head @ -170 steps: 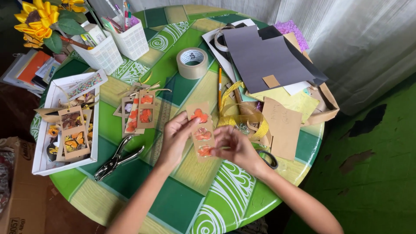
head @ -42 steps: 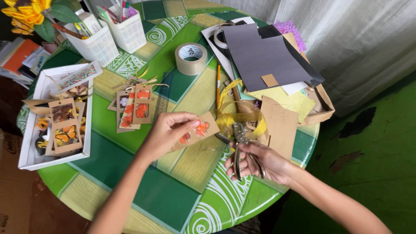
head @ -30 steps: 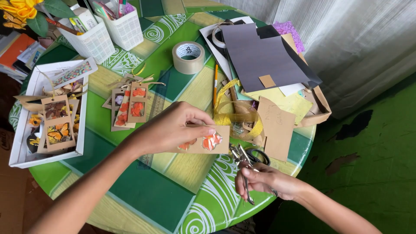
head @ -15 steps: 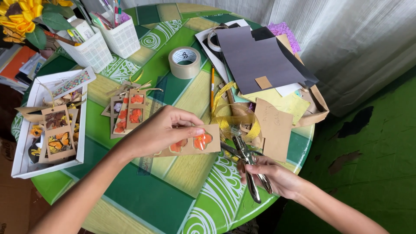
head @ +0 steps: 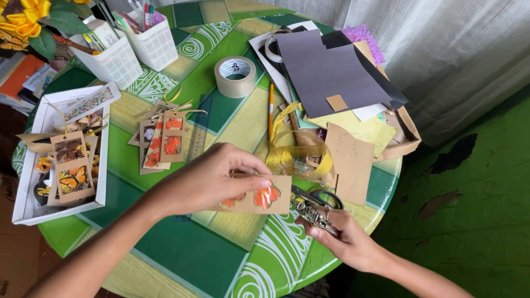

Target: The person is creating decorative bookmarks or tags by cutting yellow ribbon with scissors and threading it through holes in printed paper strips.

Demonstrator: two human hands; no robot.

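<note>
The left hand (head: 212, 179) pinches a brown card tag (head: 259, 196) with orange flower windows, holding it level just above the round green table (head: 182, 248). The right hand (head: 345, 237) is closed around a metal punch (head: 312, 212), its tip beside the tag's right end. Scissors (head: 320, 197) lie behind it. More tags (head: 163, 138) rest near the tape roll (head: 234, 76).

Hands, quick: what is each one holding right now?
Left hand: closed on a brown cardboard tag with orange butterfly cut-outs.
Right hand: closed on a small metal punch tool.
</note>
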